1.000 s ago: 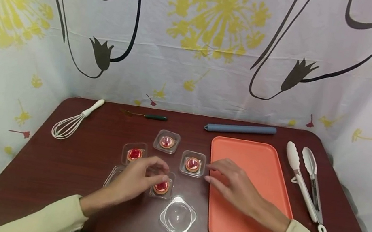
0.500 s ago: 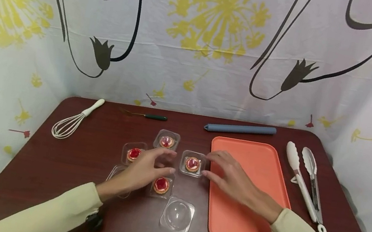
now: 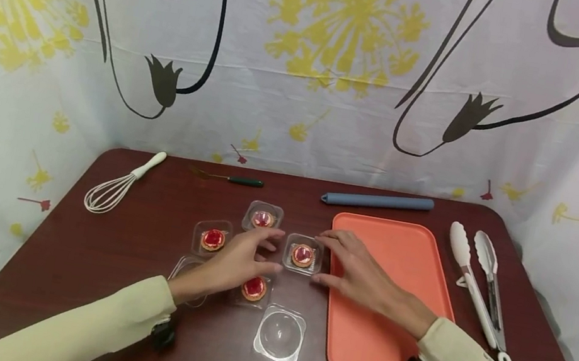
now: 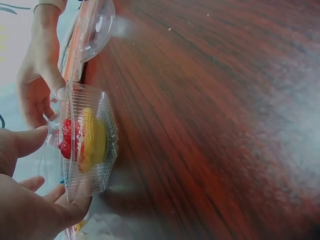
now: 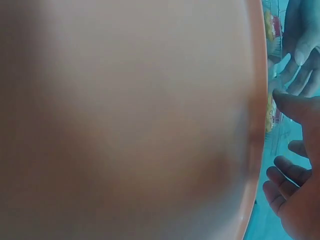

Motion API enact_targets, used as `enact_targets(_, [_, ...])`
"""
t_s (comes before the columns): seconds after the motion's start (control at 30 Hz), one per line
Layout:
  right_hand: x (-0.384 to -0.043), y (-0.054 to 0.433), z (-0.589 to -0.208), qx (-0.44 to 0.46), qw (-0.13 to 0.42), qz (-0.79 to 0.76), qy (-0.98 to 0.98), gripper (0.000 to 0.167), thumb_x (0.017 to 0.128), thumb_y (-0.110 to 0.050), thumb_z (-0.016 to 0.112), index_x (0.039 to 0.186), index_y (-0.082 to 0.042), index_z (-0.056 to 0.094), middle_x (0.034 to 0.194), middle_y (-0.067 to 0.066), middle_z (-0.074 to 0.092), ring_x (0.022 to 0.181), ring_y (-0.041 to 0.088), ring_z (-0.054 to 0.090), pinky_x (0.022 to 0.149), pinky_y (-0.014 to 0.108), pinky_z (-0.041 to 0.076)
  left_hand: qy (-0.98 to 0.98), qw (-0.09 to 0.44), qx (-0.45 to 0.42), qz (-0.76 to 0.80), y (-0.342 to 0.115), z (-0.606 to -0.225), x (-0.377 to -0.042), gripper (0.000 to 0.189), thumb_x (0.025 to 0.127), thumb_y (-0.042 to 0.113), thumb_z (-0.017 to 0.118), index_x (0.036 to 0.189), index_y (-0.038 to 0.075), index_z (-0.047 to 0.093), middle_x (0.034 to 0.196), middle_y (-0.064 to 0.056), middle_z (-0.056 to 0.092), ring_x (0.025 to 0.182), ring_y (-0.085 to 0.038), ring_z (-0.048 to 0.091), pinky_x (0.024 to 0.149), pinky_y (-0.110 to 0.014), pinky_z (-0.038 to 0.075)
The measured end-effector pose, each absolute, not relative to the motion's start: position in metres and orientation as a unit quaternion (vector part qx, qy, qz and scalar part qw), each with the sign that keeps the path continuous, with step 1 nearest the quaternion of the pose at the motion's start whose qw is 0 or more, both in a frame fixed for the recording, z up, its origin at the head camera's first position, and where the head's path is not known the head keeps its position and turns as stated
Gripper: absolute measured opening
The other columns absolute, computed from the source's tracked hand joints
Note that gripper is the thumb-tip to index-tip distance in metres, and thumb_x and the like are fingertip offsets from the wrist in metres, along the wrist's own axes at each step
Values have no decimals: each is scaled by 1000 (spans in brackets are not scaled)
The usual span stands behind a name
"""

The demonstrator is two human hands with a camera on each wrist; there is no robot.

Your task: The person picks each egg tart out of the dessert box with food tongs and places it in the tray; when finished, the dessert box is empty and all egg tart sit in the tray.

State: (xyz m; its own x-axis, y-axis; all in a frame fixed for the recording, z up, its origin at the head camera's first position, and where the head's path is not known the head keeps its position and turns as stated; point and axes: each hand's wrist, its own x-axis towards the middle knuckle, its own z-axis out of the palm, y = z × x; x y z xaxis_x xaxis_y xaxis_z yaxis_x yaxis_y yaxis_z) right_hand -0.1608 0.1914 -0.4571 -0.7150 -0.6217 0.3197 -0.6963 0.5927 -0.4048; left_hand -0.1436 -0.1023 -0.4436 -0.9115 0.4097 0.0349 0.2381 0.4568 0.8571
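Behind dark brown table (image 3: 75, 291), pale cloth (image 3: 301, 112) printed with yellow blooms and black stems. At far left, white whisk (image 3: 112, 192); next, along back edge, green-handled utensil (image 3: 246, 181). Then left box (image 3: 199, 241), clear, with red-topped tart; partly hidden clear piece (image 3: 181, 265) below left wrist; far box (image 3: 265, 206), also with tart. Left hand (image 3: 238, 261) above near box (image 3: 246, 303), thumb and fingers wide apart, aimed at middle box (image 3: 300, 270); contact impossible to tell. Middle box, with red-topped tart (image 3: 302, 255) inside, on table between both hands, just left of tray. Nearer, clear domed lid (image 3: 279, 335). Right hand (image 3: 356, 276) over left edge of orange tray (image 3: 410, 252), grip likewise wide, contact with middle box unclear. Behind tray, blue rod (image 3: 378, 201); at far right, splayed tongs (image 3: 478, 305).
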Motion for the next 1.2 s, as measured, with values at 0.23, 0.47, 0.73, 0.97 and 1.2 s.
enact_targets(0.23, [-160,189,-457,368,60,244,-895,73,88,-36,97,148,-6,66,143,8,62,133,27,58,113,52,48,858,92,209,461,-94,-447,-147,71,93,9,89,156,0,57,147,-16,66,124,-33,71,101,-46,61])
enact_targets(0.47, [-162,189,-457,367,58,237,-898,72,89,-34,96,148,-6,66,144,8,62,133,28,57,113,52,48,867,79,245,427,-93,-465,-162,82,89,12,93,159,0,53,145,-16,66,115,-23,72,91,-32,62])
enact_targets(0.73, [-167,190,-456,363,52,226,-903,69,91,-36,94,147,-7,67,145,9,64,134,29,57,114,54,47,872,71,270,402,-90,-490,-181,88,87,19,94,162,2,51,135,-11,70,105,-14,67,87,-29,58])
enact_targets(0.97, [-171,190,-455,363,48,221,-904,68,91,-36,93,147,-6,67,146,9,64,136,31,56,114,56,46,889,60,267,366,-81,-507,-192,90,84,16,96,162,1,52,108,0,63,93,-11,60,82,-29,54])
enact_targets(1.2, [-175,191,-454,365,46,224,-902,69,91,-35,94,148,-6,67,146,7,66,137,29,55,115,55,46,906,59,259,330,-75,-514,-197,94,86,18,95,166,7,48,112,3,57,89,-8,56,84,-29,51])
